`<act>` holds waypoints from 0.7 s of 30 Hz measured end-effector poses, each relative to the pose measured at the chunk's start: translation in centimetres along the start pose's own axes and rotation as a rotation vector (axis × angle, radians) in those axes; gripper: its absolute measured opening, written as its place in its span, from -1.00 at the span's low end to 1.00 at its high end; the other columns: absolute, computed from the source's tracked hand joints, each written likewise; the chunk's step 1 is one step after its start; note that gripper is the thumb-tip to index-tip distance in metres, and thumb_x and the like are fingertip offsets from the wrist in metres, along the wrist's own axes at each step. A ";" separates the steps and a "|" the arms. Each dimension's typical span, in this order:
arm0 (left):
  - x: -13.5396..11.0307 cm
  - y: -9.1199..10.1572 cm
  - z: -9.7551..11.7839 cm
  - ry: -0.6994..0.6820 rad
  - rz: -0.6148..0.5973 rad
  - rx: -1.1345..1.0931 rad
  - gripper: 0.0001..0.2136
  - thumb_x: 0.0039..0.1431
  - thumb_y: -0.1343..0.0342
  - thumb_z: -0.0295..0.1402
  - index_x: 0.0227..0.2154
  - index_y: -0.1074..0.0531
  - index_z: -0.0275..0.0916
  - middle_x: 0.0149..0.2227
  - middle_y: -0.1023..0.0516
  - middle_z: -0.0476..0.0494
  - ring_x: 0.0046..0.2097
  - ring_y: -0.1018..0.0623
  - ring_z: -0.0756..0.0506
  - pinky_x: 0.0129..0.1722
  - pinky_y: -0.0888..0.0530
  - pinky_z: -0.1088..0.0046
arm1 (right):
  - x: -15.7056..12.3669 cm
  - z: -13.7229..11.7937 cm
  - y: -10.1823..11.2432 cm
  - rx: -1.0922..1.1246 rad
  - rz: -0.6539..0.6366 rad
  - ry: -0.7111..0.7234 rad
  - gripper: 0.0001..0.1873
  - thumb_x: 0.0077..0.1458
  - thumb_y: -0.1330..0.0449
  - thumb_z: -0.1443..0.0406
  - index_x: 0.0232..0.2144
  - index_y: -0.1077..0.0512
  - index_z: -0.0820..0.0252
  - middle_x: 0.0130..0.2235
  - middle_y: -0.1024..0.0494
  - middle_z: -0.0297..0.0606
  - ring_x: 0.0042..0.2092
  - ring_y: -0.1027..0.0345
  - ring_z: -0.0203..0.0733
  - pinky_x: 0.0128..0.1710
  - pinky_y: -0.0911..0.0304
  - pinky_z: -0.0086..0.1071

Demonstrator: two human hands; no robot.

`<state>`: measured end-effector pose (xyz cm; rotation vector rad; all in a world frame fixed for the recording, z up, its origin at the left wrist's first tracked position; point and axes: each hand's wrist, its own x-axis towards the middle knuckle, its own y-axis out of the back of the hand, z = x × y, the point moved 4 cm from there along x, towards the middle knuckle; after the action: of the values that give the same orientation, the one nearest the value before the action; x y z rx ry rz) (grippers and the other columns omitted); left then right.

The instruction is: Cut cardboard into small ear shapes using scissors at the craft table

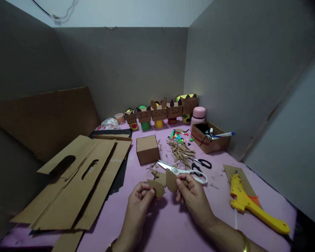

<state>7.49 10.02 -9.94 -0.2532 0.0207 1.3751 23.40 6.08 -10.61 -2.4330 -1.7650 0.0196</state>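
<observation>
My left hand (140, 199) pinches a teardrop-shaped cardboard piece (157, 190) between thumb and fingers. A similar leaf-shaped cardboard piece (171, 181) stands upright in the pinch of my right hand (191, 192). The two pieces are close together but apart, a little above the pink table. Just behind them lie white-handled scissors (182, 171) with their blades spread, beside cardboard offcuts (159, 177). Farther back sits a small closed cardboard box (147, 149).
Flat cardboard sheets (76, 185) cover the left side. At right lie a yellow glue gun (252, 206), black-handled scissors (204, 163) and an open box (212, 143) of pens. Behind are cardboard strips (181, 152), several cardboard animal figures (159, 113) and a pink bottle (198, 113).
</observation>
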 end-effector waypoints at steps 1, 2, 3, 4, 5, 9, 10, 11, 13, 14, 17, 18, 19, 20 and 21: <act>0.0 0.0 -0.1 0.007 -0.008 0.003 -0.76 -0.09 -0.25 -0.25 -0.50 -0.30 -0.22 -0.65 -0.45 0.07 -0.62 -0.33 0.06 -0.64 -0.19 0.64 | 0.0 0.0 0.0 -0.004 0.002 0.004 -0.75 0.13 -0.13 0.10 -0.30 -0.30 0.16 -0.57 -0.38 -0.46 -0.57 -0.26 -0.34 -0.65 -0.09 -0.53; 0.0 -0.1 -0.3 0.012 -0.013 0.007 -0.76 -0.08 -0.25 -0.25 -0.49 -0.30 -0.22 -0.64 -0.46 0.06 -0.62 -0.34 0.06 -0.65 -0.18 0.65 | 0.0 0.0 0.0 -0.017 -0.001 0.017 -0.77 0.13 -0.15 0.13 -0.28 -0.31 0.16 -0.52 -0.41 -0.42 -0.53 -0.30 -0.31 -0.62 -0.14 -0.51; 0.0 -0.1 -0.4 0.018 -0.018 0.008 -0.76 -0.08 -0.25 -0.24 -0.49 -0.31 -0.22 -0.63 -0.47 0.05 -0.62 -0.34 0.07 -0.65 -0.18 0.65 | 0.0 0.0 0.1 -0.041 -0.004 0.037 -0.79 0.12 -0.15 0.16 -0.27 -0.32 0.16 -0.48 -0.43 -0.39 -0.49 -0.33 -0.29 -0.58 -0.19 -0.48; 0.1 -0.1 -0.4 0.024 -0.024 0.006 -0.77 -0.07 -0.25 -0.24 -0.47 -0.32 -0.23 -0.62 -0.48 0.04 -0.62 -0.35 0.07 -0.65 -0.18 0.66 | -0.1 -0.2 0.1 -0.076 -0.005 0.070 -0.82 0.12 -0.15 0.19 -0.26 -0.34 0.16 -0.44 -0.45 -0.35 -0.46 -0.35 -0.27 -0.54 -0.24 -0.45; 0.0 -0.1 -0.5 0.030 -0.033 0.004 -0.77 -0.07 -0.25 -0.23 -0.45 -0.34 -0.23 -0.62 -0.48 0.04 -0.62 -0.35 0.07 -0.65 -0.18 0.66 | -0.1 -0.4 0.2 -0.127 0.001 0.121 -0.84 0.13 -0.15 0.22 -0.25 -0.36 0.16 -0.40 -0.47 -0.32 -0.44 -0.37 -0.24 -0.49 -0.27 -0.42; -0.1 -0.3 -0.3 0.029 -0.074 -0.002 -0.73 -0.05 -0.24 -0.24 -0.29 -0.42 -0.26 -0.57 -0.52 0.00 -0.60 -0.38 0.06 -0.61 -0.25 0.64 | -0.8 -1.9 0.2 -0.385 0.012 0.471 -0.85 0.13 -0.10 0.39 -0.26 -0.43 0.14 -0.32 -0.52 -0.24 -0.30 -0.40 -0.17 -0.31 -0.31 -0.32; -0.1 -0.4 -0.2 0.024 -0.076 -0.006 -0.71 -0.05 -0.25 -0.25 -0.26 -0.42 -0.26 -0.55 -0.54 -0.02 -0.58 -0.39 0.06 -0.58 -0.28 0.63 | -1.0 -2.2 0.1 -0.428 0.000 0.549 -0.82 0.12 -0.09 0.43 -0.26 -0.44 0.13 -0.31 -0.52 -0.24 -0.27 -0.40 -0.17 -0.29 -0.30 -0.32; -0.2 -0.4 -0.2 0.020 -0.074 -0.016 -0.70 -0.05 -0.26 -0.27 -0.25 -0.42 -0.27 -0.54 -0.55 -0.03 -0.56 -0.41 0.05 -0.56 -0.31 0.62 | -1.1 -2.3 0.0 -0.456 -0.011 0.601 -0.79 0.11 -0.08 0.46 -0.25 -0.44 0.13 -0.31 -0.53 -0.25 -0.27 -0.40 -0.17 -0.28 -0.30 -0.32; -0.2 -0.5 -0.1 0.022 -0.079 -0.053 -0.69 -0.06 -0.27 -0.29 -0.23 -0.42 -0.27 -0.51 -0.57 -0.03 -0.52 -0.44 0.04 -0.50 -0.34 0.61 | -1.2 -2.4 0.0 -0.480 -0.017 0.636 -0.75 0.09 -0.08 0.49 -0.23 -0.44 0.12 -0.31 -0.54 -0.26 -0.26 -0.40 -0.17 -0.29 -0.31 -0.33; -0.3 -0.6 -0.1 0.028 -0.085 -0.077 -0.68 -0.07 -0.28 -0.30 -0.22 -0.41 -0.28 -0.50 -0.58 -0.04 -0.50 -0.45 0.04 -0.48 -0.36 0.61 | -1.1 -2.3 0.0 -0.485 -0.012 0.634 -0.74 0.09 -0.08 0.49 -0.23 -0.44 0.11 -0.31 -0.55 -0.26 -0.26 -0.40 -0.17 -0.28 -0.31 -0.33; -0.3 -0.8 -0.2 0.055 -0.102 -0.128 -0.64 -0.08 -0.29 -0.34 -0.18 -0.41 -0.28 -0.47 -0.60 -0.07 -0.47 -0.48 0.03 -0.43 -0.38 0.60 | -1.0 -2.1 0.0 -0.498 -0.012 0.624 -0.74 0.08 -0.09 0.49 -0.24 -0.44 0.10 -0.32 -0.55 -0.27 -0.28 -0.41 -0.18 -0.31 -0.33 -0.34; -0.3 -0.8 -0.3 0.065 -0.099 -0.132 -0.64 -0.09 -0.30 -0.34 -0.19 -0.42 -0.28 -0.46 -0.60 -0.07 -0.47 -0.48 0.03 -0.44 -0.37 0.60 | -1.0 -2.2 0.0 -0.509 -0.009 0.635 -0.74 0.08 -0.09 0.49 -0.24 -0.44 0.10 -0.33 -0.55 -0.27 -0.29 -0.42 -0.18 -0.32 -0.33 -0.34; -0.3 -0.7 -0.4 0.074 -0.087 -0.136 -0.64 -0.10 -0.30 -0.34 -0.20 -0.43 -0.28 -0.46 -0.60 -0.06 -0.48 -0.48 0.03 -0.46 -0.37 0.61 | -1.1 -2.2 0.0 -0.529 -0.006 0.662 -0.74 0.08 -0.09 0.49 -0.23 -0.43 0.10 -0.33 -0.55 -0.26 -0.29 -0.42 -0.18 -0.32 -0.34 -0.34; -0.3 -0.7 -0.5 0.080 -0.073 -0.141 -0.66 -0.11 -0.31 -0.33 -0.22 -0.44 -0.28 -0.46 -0.60 -0.06 -0.49 -0.47 0.04 -0.48 -0.37 0.61 | -1.3 -2.4 -0.1 -0.564 -0.002 0.709 -0.73 0.09 -0.08 0.50 -0.21 -0.43 0.11 -0.33 -0.56 -0.24 -0.30 -0.43 -0.17 -0.32 -0.35 -0.33; -0.3 -0.7 -0.7 0.086 -0.060 -0.150 -0.67 -0.12 -0.31 -0.33 -0.24 -0.45 -0.27 -0.44 -0.60 -0.06 -0.50 -0.47 0.04 -0.50 -0.36 0.62 | -1.6 -2.7 -0.3 -0.615 0.001 0.773 -0.72 0.09 -0.07 0.50 -0.19 -0.42 0.13 -0.33 -0.56 -0.21 -0.30 -0.44 -0.16 -0.33 -0.36 -0.32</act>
<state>8.21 9.50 -10.41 -0.4349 -0.0187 1.3067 22.89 4.36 -8.05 -2.2505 -1.5088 -1.4310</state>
